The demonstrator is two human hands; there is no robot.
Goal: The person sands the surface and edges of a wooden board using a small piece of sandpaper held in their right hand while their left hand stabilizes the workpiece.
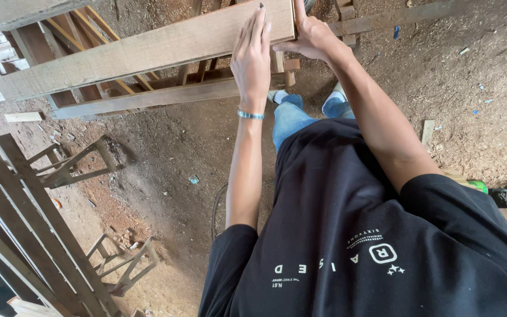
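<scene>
Head view | two hands: left hand (252, 58), right hand (309, 38) | one plank (142, 53)

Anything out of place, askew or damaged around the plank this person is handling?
Nothing looks damaged. The wooden plank lies level under the left hand and right hand. The dirt floor is strewn with sawdust and offcuts, and two small wooden frames lie tipped on it.

Ground (165, 147): I see bare dirt strewn with sawdust.
Small wooden frames (77, 161): two, lying on the dirt at my left.
Slatted panel (19, 223): leaning along the left edge.
Green object (477, 186): at the right edge.
</scene>
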